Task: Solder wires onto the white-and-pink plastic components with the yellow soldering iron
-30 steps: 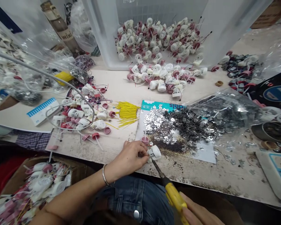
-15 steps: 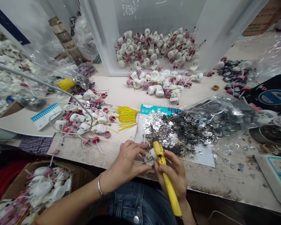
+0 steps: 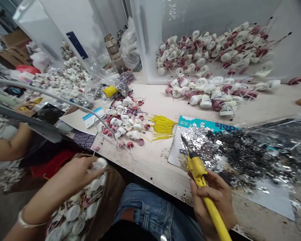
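My left hand (image 3: 81, 172) is closed around a small white plastic part (image 3: 100, 164), with the thumb below it. It hangs over a cardboard box (image 3: 107, 197) holding many white and pink parts (image 3: 72, 212). My right hand (image 3: 213, 197) grips a yellow soldering iron (image 3: 198, 167), its thin metal tip pointing up and away over small shiny metal pieces (image 3: 195, 134). These pieces, silver and dark, lie heaped on a white and teal sheet (image 3: 174, 154). Yellow wires (image 3: 163, 127) lie in a bundle left of the sheet.
White and pink parts with wires (image 3: 125, 124) lie on the table's left. More fill a translucent bin (image 3: 147, 50) at the back, spilling in front of it. A grey metal bar (image 3: 40, 93) crosses the left side. Another person's arm (image 3: 12, 142) shows at far left.
My left hand has moved left from beside the iron to above the box, carrying the white part. My right hand keeps the soldering iron. The view has turned left.
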Demonstrator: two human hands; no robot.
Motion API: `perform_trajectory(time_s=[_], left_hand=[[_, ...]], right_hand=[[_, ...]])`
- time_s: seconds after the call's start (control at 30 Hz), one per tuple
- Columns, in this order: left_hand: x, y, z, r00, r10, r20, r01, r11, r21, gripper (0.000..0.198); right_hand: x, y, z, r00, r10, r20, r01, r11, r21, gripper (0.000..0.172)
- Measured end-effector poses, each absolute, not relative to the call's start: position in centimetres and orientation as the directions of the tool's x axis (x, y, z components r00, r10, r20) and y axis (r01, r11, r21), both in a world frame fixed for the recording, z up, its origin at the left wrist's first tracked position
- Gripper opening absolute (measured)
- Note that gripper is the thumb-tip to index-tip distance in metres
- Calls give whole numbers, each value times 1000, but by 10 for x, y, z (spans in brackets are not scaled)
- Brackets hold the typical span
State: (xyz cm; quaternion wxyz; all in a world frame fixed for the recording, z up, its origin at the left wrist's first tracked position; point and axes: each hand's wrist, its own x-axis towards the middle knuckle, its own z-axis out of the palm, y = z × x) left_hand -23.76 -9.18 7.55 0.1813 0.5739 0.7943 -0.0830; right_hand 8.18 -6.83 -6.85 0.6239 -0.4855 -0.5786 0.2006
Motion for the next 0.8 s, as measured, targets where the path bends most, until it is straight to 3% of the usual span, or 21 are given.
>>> perform_trajectory(time_s=[0.03, 0.1, 0.2, 0.33, 0.43, 0.5, 0.6, 0.73, 0.8], left_hand=[[-250, -95, 82, -345, 840, -418, 929, 371, -22, 36], [-258, -97, 88, -374, 819, -436, 921, 384, -69, 42], [-233, -86, 80, -198, 858, -474, 954, 281, 110, 40], [-163, -45, 57, 206, 844, -495, 913, 16, 408, 31], [-107, 14, 39, 530, 758, -380, 755, -217, 619, 29], [-69, 64, 26, 620, 750, -230, 655, -334, 678, 27], [-11, 135, 6, 532, 846, 20, 690, -448, 568, 23], [48, 191, -16, 555, 818, 147, 681, -549, 484, 36], [63, 204, -23, 635, 746, 198, 662, -658, 358, 41]], right_hand=[[80, -67, -67, 248, 809, 533, 320, 451, -833, 22], [78, -66, -65, 238, 800, 551, 344, 462, -818, 21], [78, -67, -62, 238, 791, 564, 360, 467, -807, 20], [90, -70, -59, 291, 779, 555, 387, 434, -813, 22], [101, -73, -56, 372, 707, 602, 465, 420, -780, 23], [109, -74, -56, 433, 649, 626, 499, 406, -766, 24], [120, -79, -61, 440, 603, 666, 568, 387, -726, 26], [138, -89, -74, 276, 611, 742, 730, 370, -575, 27], [146, -95, -79, 253, 635, 730, 762, 334, -555, 25]])
